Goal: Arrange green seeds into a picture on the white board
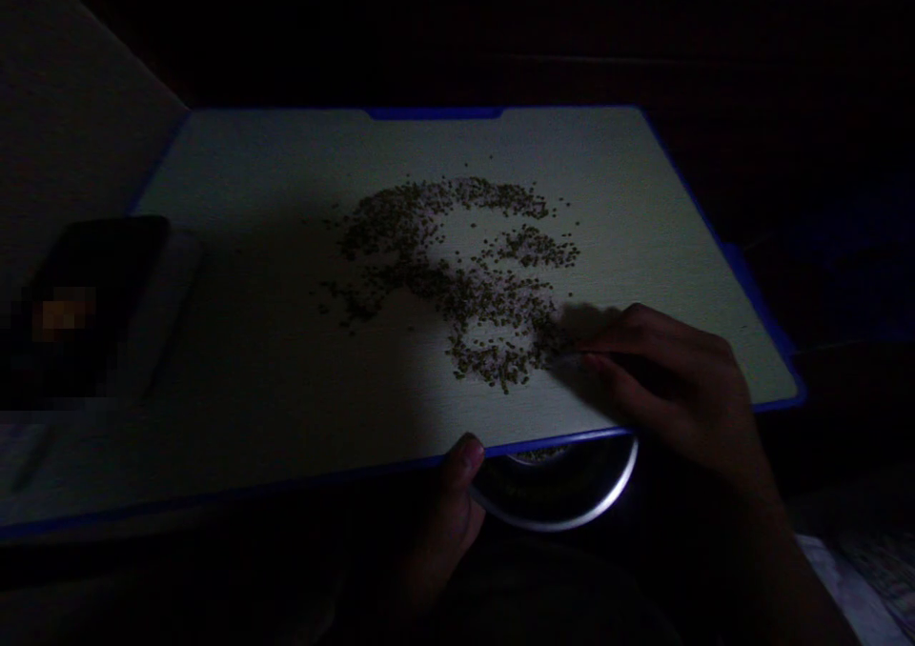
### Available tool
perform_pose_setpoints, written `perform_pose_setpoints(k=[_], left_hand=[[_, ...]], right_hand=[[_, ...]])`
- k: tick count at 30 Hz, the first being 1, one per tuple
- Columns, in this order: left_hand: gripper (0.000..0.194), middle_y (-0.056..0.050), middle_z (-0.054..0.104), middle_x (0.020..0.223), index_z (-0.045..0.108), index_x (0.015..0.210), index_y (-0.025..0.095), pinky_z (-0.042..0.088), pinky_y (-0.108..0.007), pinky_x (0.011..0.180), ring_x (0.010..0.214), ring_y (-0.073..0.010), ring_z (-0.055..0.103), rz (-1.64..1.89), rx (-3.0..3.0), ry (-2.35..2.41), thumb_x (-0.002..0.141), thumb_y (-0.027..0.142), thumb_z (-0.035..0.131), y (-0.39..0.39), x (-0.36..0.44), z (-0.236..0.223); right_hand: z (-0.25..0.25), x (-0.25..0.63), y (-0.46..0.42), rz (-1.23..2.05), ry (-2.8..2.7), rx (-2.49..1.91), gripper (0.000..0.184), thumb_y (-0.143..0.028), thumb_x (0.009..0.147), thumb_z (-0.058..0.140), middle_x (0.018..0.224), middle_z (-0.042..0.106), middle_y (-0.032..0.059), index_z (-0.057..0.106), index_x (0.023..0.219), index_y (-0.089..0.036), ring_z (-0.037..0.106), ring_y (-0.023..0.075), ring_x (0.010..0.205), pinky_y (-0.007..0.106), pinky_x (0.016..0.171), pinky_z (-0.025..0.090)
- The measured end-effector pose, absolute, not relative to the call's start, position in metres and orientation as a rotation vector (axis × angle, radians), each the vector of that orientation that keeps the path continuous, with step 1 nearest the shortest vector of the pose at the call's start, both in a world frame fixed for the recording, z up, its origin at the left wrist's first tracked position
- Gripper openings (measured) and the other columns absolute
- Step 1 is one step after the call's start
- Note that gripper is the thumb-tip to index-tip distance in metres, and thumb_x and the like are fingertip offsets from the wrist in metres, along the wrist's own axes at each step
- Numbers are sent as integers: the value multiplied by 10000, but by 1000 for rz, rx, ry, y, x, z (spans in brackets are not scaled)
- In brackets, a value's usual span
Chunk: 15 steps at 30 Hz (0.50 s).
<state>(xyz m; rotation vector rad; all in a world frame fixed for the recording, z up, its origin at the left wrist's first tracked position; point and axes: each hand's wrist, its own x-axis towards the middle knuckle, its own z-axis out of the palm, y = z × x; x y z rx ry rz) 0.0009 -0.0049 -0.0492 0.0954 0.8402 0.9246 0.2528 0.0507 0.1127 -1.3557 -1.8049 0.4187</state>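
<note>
Small dark seeds or grains (493, 293) lie scattered in curved bands over the middle of a pale, blue-edged board (686, 265). At the right end of the spread, my right hand (672, 379) is low over the board, thumb and forefinger pinched together at the seeds. Whatever is between those fingertips is too dark and small to make out. My left hand (454, 508) is at the board's near edge, its thumb up against the blue rim. It grips the side of a shiny metal bowl (572, 522), which sits partly under the board and has some grains inside.
A dark object (107, 255), partly blurred out, stands on the board's left side and casts a shadow. A pale surface (64, 84) rises at the upper left. Patterned cloth (872, 570) shows at the lower right. The surroundings are very dark.
</note>
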Motion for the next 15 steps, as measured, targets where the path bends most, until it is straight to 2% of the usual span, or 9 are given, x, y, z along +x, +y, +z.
perform_pose_setpoints(k=[10, 15], left_hand=[[669, -39, 745, 1438, 621, 1517, 314, 213, -541, 1348, 1565, -368, 420, 967, 25, 847, 890, 501, 763, 1, 14, -28], [768, -46, 736, 1454, 614, 1525, 289, 221, -545, 1344, 1567, -389, 411, 1051, 48, 875, 808, 445, 841, 5, 22, -15]], right_hand=[[116, 253, 52, 432, -1858, -1353, 131, -194, 955, 719, 891, 776, 42, 794, 1050, -246, 717, 201, 832, 360, 780, 565], [117, 252, 52, 442, -1883, -1325, 88, -202, 962, 731, 876, 772, 40, 786, 1025, -226, 703, 189, 824, 352, 766, 550]])
